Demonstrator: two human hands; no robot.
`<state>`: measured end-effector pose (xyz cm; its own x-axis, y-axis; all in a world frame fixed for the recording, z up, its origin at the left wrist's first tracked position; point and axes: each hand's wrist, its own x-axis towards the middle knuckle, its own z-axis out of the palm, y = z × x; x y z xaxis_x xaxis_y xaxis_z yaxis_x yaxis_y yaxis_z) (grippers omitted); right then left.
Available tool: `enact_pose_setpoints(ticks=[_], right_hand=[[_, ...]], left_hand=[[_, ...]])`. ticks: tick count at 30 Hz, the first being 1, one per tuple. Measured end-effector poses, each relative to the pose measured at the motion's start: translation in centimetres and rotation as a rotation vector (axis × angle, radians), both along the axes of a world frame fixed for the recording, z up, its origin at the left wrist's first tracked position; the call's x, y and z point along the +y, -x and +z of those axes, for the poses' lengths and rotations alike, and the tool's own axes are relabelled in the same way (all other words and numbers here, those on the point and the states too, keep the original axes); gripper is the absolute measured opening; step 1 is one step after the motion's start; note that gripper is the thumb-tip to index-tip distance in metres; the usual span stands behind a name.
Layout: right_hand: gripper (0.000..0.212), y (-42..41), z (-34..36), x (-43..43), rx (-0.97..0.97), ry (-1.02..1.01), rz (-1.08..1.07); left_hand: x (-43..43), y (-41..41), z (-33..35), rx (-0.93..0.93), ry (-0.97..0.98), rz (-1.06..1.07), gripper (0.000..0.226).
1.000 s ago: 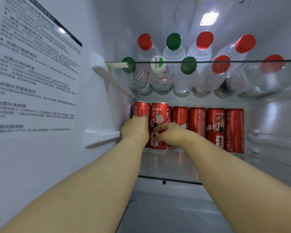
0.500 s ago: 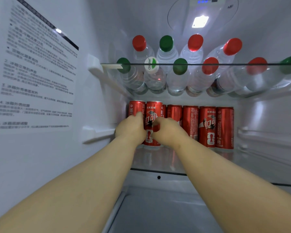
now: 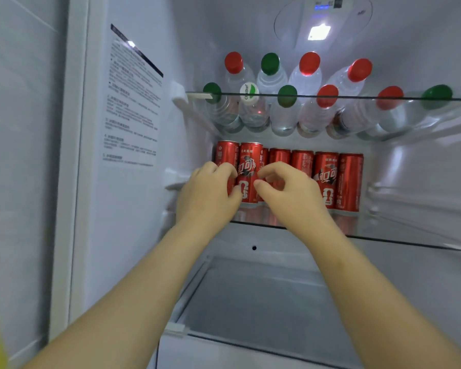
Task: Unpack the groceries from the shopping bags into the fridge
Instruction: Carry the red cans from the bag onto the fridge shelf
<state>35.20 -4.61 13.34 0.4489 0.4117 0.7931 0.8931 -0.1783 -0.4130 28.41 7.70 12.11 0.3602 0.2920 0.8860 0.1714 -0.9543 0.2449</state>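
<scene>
The left hand (image 3: 208, 194) curls round the leftmost can (image 3: 225, 153). The right hand (image 3: 286, 189) is curled, its contact unclear. The can is probably stiff, slick and weighty: grasp mid-body.

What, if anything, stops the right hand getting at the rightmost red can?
Probably nothing, so likely yes. The right hand is at the same glass shelf, further left along the row; the rightmost red can stands unobstructed, bare shelf before it.

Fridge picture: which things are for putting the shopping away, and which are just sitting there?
For the job: red cans, water bottles, glass shelf under the cans, left hand, right hand.
Just there: wall sticker, fridge light, bottom drawer.
</scene>
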Motion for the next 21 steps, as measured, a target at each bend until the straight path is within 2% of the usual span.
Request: enact_pose_setpoints(ticks=[4,6,8,10,16,21], right_hand=[[0.009,2.5,-3.1,-1.5,0.015,-0.116,0.097],[0.009,3.6,-5.2,-2.0,0.040,-0.138,0.149],[0.011,4.3,-7.5,-2.4,0.093,-0.108,0.179],[0.011,4.6,-9.6,-2.7,0.143,-0.061,0.164],[0.021,4.5,-15.0,-3.5,0.207,0.053,-0.011],[0.015,5.2,-18.7,-5.5,0.301,-0.009,0.005]], left_hand=[[-1.4,2.9,-2.8,-0.128,-0.023,-0.080,0.019],[-2.2,4.3,-4.5,-0.134,-0.034,-0.097,0.020],[-2.7,5.4,-6.3,-0.088,-0.042,-0.113,0.027],[-2.9,6.1,-8.3,-0.007,0.011,-0.114,0.024],[-4.2,6.7,-13.7,0.139,0.152,-0.088,0.025],[-6.6,6.6,-17.8,0.170,0.233,-0.068,0.025]])
